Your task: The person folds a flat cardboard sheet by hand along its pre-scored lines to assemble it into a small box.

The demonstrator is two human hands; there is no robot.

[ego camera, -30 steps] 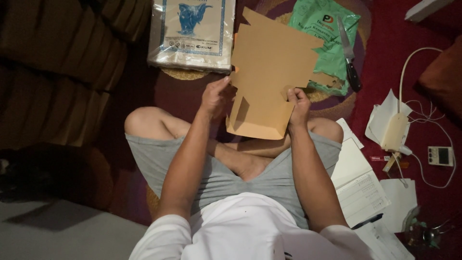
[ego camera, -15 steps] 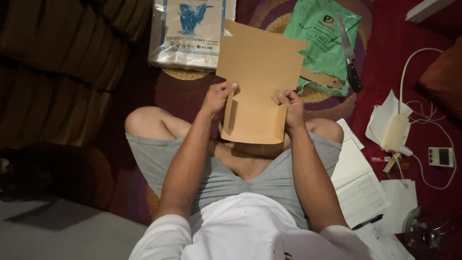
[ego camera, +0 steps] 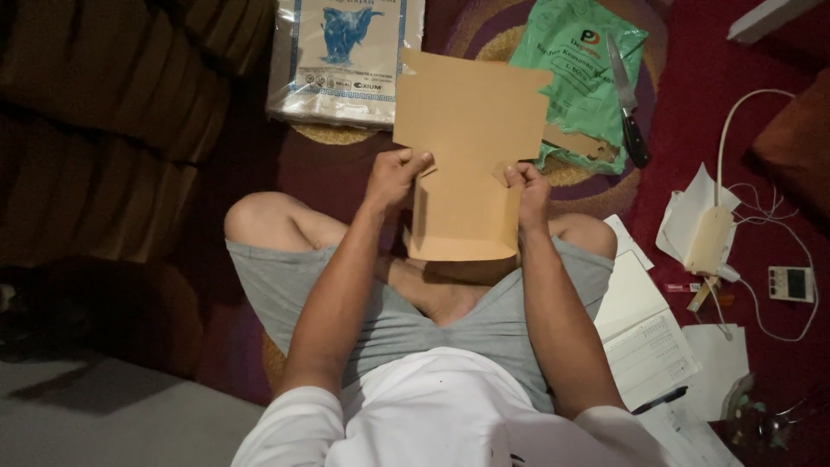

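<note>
The person sits cross-legged on the red carpet (ego camera: pixel 743 112), holding a brown cardboard box blank (ego camera: pixel 467 156) upright over the lap. The left hand (ego camera: pixel 393 177) and right hand (ego camera: pixel 526 188) each pinch a side flap shut between thumb and fingers, apparently to fold the walls inward. Against a second ago, the blank has swung from tilted to square and both hands sit higher. A knife (ego camera: pixel 627 99) lies on the green plastic bag (ego camera: pixel 579 69).

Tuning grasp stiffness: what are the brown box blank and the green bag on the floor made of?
Brown box blank: likely kraft paperboard, matte, with crisp fold lines and die-cut flaps, pinched by left hand and right hand. Green bag: probably thin plastic film, glossy and crinkled.
</note>
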